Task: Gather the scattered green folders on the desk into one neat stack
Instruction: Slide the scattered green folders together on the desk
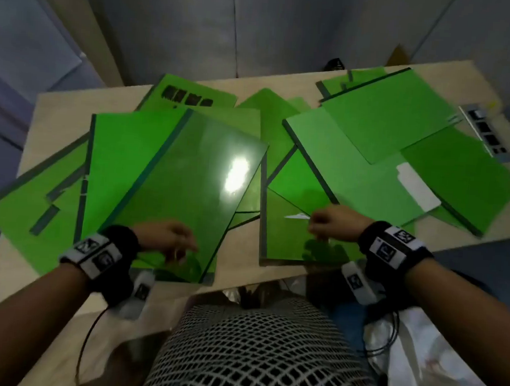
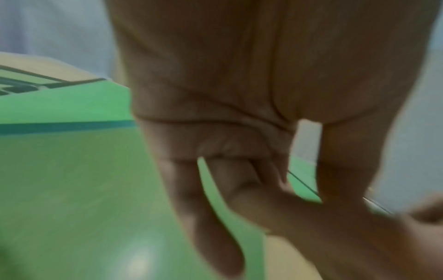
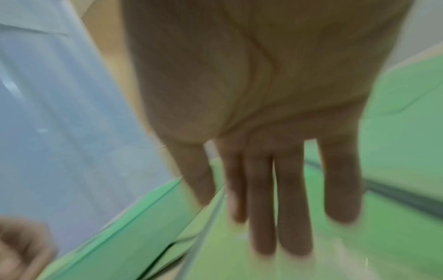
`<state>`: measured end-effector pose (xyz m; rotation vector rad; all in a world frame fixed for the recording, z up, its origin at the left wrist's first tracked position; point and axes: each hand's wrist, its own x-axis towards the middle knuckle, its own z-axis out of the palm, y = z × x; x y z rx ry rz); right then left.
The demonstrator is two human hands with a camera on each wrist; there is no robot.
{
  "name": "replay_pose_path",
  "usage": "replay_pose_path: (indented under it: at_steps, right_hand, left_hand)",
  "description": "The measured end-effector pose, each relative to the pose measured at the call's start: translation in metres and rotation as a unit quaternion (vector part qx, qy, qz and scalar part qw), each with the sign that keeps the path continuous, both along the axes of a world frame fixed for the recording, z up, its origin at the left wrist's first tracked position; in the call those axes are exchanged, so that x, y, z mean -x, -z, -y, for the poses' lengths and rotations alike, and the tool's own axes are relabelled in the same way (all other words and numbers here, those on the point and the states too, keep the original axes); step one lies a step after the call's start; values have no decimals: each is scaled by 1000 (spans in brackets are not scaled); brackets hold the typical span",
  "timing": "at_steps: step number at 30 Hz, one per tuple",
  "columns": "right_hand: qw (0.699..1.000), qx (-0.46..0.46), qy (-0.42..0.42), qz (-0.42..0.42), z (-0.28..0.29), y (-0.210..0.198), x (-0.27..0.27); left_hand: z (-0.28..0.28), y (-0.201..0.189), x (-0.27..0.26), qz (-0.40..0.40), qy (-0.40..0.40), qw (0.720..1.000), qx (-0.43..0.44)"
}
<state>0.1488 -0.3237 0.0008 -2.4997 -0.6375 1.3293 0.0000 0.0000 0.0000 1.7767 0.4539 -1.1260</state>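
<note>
Several green folders lie scattered and overlapping across the light wooden desk [image 1: 59,100]. A glossy green folder [image 1: 189,174] sits at the front left, its near corner past the desk's front edge. My left hand [image 1: 170,238] hovers over its near end with fingers [image 2: 215,217] loosely extended above the folder's surface [image 2: 84,189]; whether they touch is unclear. My right hand [image 1: 332,224] is over the near-right folder [image 1: 283,242]. Its fingers [image 3: 292,199] are straight and spread above the green cover [image 3: 239,265], holding nothing.
More green folders lie at the far right [image 1: 386,120], the left [image 1: 23,208] and the back [image 1: 188,96], one bearing a white label [image 1: 415,184]. A grey strip with black squares [image 1: 487,132] lies at the right edge. A small black object [image 1: 335,63] stands behind the desk.
</note>
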Motion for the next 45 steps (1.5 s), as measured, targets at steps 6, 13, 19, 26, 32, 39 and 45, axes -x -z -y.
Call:
replay_pose_path:
  at_steps: [6,13,19,26,32,39,45]
  right_hand:
    - [939,179,182,232,3,28,-57]
    - [946,204,132,214,11,61,-70]
    - [953,218,23,210,-2,44,-64]
    - [946,199,-154,203,-69,25,-31]
    - [950,115,-206,205,-155,16,19]
    - [952,117,165,228,-96,26,-44]
    - [893,194,379,148,-26,59,-65]
  left_hand:
    - [-70,26,-59,122,-118,874,-455]
    - [-97,48,-64,49,-206,889,-405]
    - [-85,45,-73,3,-217,916,-337]
    - [-26,48,-70,76,-268,894,-351]
    - [-27,48,-65,71,-275,898,-336]
    - [-74,31,-63,-7,-162,869,-468]
    - [-118,44,-37,-102,-204,866,-445]
